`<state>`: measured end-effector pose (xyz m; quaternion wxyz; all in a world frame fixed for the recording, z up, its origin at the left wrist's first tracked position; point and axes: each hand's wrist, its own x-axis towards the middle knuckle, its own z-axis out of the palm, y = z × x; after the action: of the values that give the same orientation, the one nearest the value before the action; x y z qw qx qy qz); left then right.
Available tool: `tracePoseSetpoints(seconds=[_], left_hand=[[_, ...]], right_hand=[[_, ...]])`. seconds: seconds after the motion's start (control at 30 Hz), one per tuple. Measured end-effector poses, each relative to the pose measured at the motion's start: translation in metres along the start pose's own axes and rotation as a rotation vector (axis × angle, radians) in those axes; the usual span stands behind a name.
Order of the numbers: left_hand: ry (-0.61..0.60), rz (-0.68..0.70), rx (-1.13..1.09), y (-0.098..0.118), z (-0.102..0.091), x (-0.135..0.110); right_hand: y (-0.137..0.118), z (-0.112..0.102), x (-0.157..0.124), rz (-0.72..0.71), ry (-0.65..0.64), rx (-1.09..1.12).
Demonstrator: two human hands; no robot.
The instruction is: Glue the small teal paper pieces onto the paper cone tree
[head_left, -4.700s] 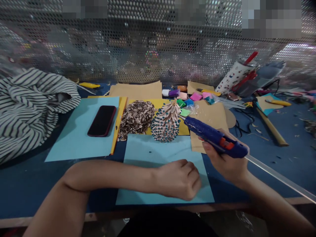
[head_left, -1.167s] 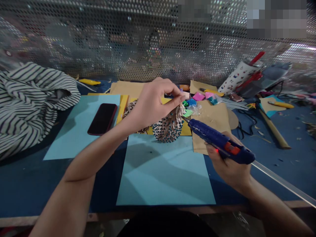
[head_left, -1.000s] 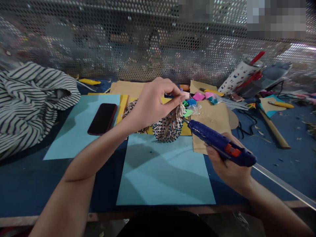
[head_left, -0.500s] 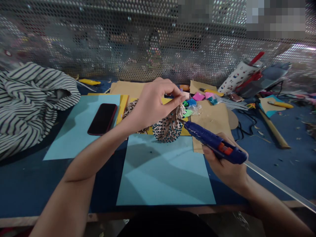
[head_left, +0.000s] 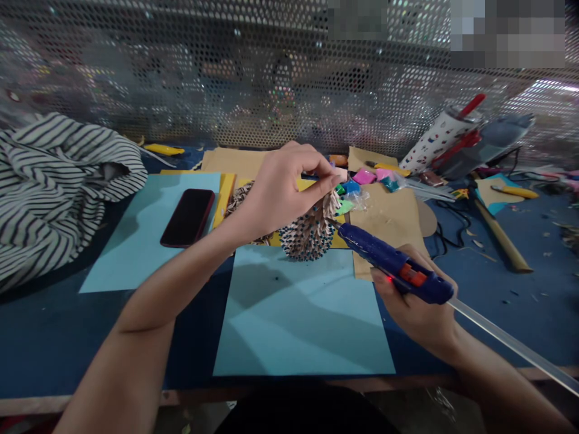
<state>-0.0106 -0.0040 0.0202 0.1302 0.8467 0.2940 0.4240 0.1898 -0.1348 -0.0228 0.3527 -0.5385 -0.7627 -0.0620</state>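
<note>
Inspecting the head view, the only one on record, we find the left hand [head_left: 283, 193] raised, thumb and forefinger pinched together on a small pale piece [head_left: 337, 177]. It is probably a seed husk, though the fingertips hide too much for us to be certain. Directly beneath that hand stands a cone of overlapping husks [head_left: 307, 236] with blue-dotted tips, resting on a yellow card [head_left: 341, 241] beside a heap of striped husks [head_left: 239, 198]. The right hand [head_left: 416, 307] has its fingers wrapped round the grip of a blue hot glue gun [head_left: 391, 262], its nozzle held just beside the cone and aimed at it, and a clear glue stick [head_left: 511, 346] runs from its rear. A light blue card sheet [head_left: 303, 313] lies below both hands. Left of the left hand are a phone [head_left: 187, 217] and striped cloth [head_left: 58, 187]; beyond the right hand sit coloured clay blocks [head_left: 364, 176]. We can read no brand or writing.
</note>
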Motion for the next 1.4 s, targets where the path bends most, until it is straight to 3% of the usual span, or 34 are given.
tracePoseSetpoints(seconds=[0.93,1.23,1.4], left_hand=[[-0.001,-0.016,-0.016,0.002,0.0,0.0],[-0.004,0.0,0.0,0.0,0.0,0.0],[-0.002,-0.008,0.005,0.0,0.0,0.0]], right_hand=[[-0.001,0.0,-0.002,-0.017,0.011,-0.027],[-0.009,-0.004,-0.002,-0.025,-0.029,0.064],[0.005,-0.011,-0.027,-0.127,0.09,0.155]])
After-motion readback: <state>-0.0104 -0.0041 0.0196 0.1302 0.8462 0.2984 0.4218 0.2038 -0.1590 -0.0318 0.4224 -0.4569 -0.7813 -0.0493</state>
